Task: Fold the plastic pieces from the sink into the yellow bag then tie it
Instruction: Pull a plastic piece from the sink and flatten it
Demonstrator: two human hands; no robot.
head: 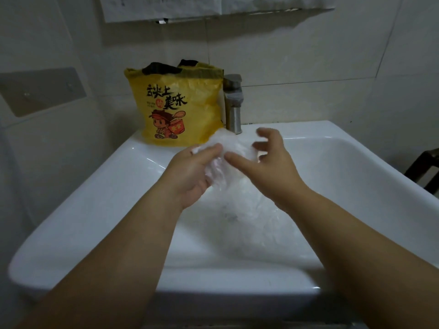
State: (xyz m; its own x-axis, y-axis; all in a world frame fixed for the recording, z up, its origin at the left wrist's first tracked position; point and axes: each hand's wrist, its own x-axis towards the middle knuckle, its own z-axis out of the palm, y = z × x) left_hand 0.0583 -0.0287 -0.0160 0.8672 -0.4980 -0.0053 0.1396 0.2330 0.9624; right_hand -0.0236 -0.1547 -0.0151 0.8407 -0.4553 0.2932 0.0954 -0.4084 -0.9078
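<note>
Seen from above, two bare forearms reach over a white sink (90,205). The left hand (190,172) and right hand (273,162) meet above the basin around a crumpled clear plastic piece (237,146).

The left fingers (209,150) curl around the plastic's near edge and grip it, with the bunched film pressed against the palm. The right fingers (237,161) are spread wide and slightly hooked. The forefinger lies on the plastic, just beside the left fingertips, and the other fingers arch over its far side. The film is blurred, so whether the right thumb also touches it is hard to say.

Below both sets of fingers, more clear plastic (249,224) lies loosely heaped in the basin.

Beyond the left fingertips, a yellow bag (175,108) printed with a cartoon figure stands upright on the sink's back rim. Its top is open and something dark (161,67) shows inside. A metal faucet (234,108) rises just beside the bag, directly beyond the held plastic.
</note>
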